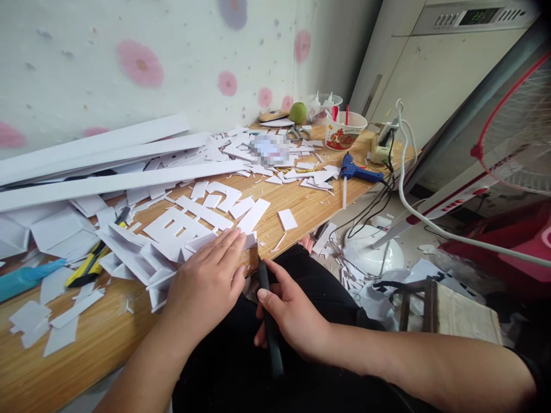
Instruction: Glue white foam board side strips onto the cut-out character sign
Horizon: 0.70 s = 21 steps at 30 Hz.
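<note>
The wooden table (301,201) stretches away ahead of both hands, and its near edge runs right under them. Long white strips (107,183) lie far beyond the left hand, toward the wall. A cluster of cut white board pieces (172,235) sits at the table edge, directly under and just ahead of the left hand (206,281). That hand is spread flat, fingers straight and together, pressing down on the nearest piece and gripping nothing. The right hand (293,312) is just beside it, below the table edge, curled closed around a black cutter (271,338). The cutter's upper tip reaches the edge of the piece beneath the left fingertips. A blue glue gun (359,172) lies well beyond the right hand. A yellow knife (88,267) rests left of the left hand. A small white square (287,219) lies just ahead of the right hand.
</note>
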Motion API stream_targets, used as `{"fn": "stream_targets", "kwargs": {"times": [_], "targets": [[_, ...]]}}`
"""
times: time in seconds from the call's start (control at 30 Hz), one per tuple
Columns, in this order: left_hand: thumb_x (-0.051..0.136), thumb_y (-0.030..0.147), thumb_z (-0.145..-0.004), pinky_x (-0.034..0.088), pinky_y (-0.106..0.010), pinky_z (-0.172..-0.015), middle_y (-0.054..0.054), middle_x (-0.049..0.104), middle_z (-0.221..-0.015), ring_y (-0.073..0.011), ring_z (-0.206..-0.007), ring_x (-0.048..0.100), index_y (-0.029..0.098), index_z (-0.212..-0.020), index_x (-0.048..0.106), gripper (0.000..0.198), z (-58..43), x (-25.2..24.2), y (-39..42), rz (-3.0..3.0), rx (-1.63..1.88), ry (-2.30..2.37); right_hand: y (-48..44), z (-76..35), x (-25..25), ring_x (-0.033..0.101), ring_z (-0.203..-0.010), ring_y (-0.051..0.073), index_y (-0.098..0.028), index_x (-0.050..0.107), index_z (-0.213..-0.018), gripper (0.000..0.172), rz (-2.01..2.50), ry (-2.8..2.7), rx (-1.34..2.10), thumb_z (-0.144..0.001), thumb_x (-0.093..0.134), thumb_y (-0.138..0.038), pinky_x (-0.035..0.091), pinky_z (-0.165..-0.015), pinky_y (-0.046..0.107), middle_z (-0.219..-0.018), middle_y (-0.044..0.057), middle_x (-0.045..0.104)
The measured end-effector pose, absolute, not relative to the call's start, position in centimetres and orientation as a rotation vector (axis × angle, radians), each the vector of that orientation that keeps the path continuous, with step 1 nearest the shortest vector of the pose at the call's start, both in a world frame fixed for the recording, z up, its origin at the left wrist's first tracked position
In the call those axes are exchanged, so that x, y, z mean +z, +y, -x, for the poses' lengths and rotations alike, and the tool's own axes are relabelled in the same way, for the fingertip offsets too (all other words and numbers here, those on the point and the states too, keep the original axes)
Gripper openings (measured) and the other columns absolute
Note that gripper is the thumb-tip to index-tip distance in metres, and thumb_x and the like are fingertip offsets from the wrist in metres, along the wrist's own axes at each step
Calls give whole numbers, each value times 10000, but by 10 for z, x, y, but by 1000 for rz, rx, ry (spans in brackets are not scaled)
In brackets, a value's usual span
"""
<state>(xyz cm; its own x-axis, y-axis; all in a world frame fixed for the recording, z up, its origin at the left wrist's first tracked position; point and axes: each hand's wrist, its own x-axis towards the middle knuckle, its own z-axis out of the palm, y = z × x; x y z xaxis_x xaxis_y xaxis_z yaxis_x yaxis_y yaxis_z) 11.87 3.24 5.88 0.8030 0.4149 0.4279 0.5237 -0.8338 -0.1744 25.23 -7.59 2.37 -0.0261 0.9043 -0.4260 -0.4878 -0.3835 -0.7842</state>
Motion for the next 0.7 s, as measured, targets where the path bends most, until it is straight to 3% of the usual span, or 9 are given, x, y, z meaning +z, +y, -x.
{"fn": "stream_targets", "kwargs": {"times": [0.4,0.7], "targets": [[462,181,-887,521,-430,-999,-149,584,-1348,-268,-1213,583,64,-1314,519,447,-119,59,32,2718,-524,-736,-78,-254,27,582,-438,91,-304,177,-1486,767,1008,-607,1573,-872,614,-442,516,-462,266,-755,-69,518],[488,179,-879,526,-444,-989,-163,582,-1345,-285,-1204,587,46,-1312,520,454,-118,59,32,2723,-532,-720,-74,-259,22,532,-369,70,-279,190,-1490,686,1119,-573,1671,-908,551,-303,492,-392,219,-690,-88,500]]}}
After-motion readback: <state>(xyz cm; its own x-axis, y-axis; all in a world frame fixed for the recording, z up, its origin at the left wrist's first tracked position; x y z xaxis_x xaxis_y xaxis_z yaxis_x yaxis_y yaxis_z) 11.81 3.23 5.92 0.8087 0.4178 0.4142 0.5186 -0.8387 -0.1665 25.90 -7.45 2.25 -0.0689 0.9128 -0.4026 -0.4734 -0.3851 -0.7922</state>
